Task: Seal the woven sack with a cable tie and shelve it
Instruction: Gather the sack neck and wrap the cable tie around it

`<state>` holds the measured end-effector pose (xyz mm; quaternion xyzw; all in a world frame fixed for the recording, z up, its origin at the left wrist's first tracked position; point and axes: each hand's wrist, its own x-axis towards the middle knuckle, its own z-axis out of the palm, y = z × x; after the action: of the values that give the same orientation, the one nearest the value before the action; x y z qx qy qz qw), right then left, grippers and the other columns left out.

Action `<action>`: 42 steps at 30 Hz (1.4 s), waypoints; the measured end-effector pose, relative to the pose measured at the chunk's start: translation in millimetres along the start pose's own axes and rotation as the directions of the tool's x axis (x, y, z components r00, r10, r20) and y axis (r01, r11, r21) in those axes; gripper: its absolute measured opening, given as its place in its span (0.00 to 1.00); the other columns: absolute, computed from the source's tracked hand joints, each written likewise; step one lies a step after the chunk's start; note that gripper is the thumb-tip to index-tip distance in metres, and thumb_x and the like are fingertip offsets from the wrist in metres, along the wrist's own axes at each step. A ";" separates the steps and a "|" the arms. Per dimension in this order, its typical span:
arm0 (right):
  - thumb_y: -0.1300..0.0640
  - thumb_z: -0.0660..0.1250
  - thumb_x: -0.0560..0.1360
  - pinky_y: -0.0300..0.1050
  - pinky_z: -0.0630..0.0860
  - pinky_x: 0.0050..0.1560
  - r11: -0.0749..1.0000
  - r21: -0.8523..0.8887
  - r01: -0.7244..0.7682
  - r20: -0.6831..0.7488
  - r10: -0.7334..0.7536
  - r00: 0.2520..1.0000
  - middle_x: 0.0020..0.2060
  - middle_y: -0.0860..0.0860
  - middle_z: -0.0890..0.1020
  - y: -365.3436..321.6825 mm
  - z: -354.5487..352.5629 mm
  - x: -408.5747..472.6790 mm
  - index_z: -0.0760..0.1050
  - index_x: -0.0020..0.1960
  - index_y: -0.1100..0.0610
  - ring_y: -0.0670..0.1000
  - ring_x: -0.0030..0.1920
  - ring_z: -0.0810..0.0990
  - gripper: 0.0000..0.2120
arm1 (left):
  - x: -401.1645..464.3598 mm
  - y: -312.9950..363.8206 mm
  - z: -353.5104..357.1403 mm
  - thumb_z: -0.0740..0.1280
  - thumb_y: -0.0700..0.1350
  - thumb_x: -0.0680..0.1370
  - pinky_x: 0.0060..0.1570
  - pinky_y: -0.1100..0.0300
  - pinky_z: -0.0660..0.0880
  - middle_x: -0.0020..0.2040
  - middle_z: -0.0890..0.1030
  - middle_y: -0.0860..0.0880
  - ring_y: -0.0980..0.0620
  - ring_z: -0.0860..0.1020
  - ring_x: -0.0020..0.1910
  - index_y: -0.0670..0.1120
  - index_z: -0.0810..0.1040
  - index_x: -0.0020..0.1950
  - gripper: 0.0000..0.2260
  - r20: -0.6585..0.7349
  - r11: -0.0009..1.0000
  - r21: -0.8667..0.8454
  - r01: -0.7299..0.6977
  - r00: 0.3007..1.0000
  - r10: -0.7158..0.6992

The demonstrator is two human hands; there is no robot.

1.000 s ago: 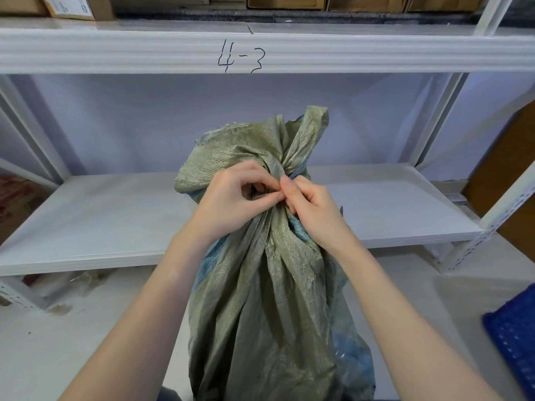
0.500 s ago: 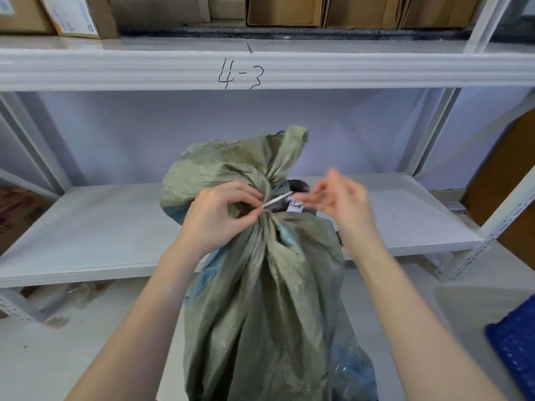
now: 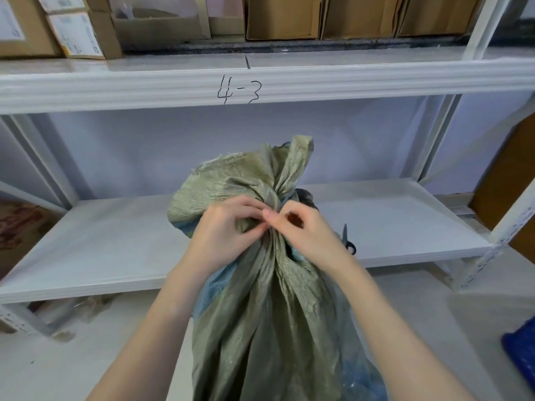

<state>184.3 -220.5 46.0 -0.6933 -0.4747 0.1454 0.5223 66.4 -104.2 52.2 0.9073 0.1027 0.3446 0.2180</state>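
**Neck gathered, tie not in sight, shelving to come**

While the sack (image 3: pixel 269 308) stands on the floor in front of the shelving, I have both hands at its bunched neck. My left hand (image 3: pixel 223 235) is closed around the gathered cloth on its side, fingers curled in and thumb pressing toward the middle. My right hand (image 3: pixel 304 235) pinches at the same spot from the other side, thumb and forefinger together against the twist; whatever they pinch is too small to make out. The two hands touch at the fingertips, right at the narrowest part of the neck.

Above my hands the loose top of the sack flares out in a ruffle, so the mouth is drawn shut. I cannot see the cable tie itself; it is either hidden under my fingers or too thin to show, so I cannot tell whether it is cinched all the way. My guess is that the sealing is at its last bit.

Behind the sack, the lower shelf (image 3: pixel 110 244) is bare on the left, with a pair of scissors (image 3: pixel 347 241) lying just right of my right wrist. Lifting the sack onto a shelf is not yet done, and it looks heavy and floppy.
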 end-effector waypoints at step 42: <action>0.51 0.58 0.80 0.47 0.63 0.35 0.961 -0.224 0.160 -0.049 -0.175 0.983 0.31 0.62 0.72 7.7 -1.4 2.8 0.72 0.38 0.67 0.53 0.31 0.68 0.21 | -3.6 -9.0 12.9 0.71 0.38 0.71 0.50 0.63 0.75 0.47 0.81 0.54 0.60 0.78 0.48 0.43 0.79 0.37 0.03 -0.088 0.996 -0.088 0.016 0.996 -0.023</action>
<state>190.6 -219.1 40.7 -0.7086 -0.5267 0.0235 0.4689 72.1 -101.7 37.2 0.8796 0.1059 0.3866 0.2562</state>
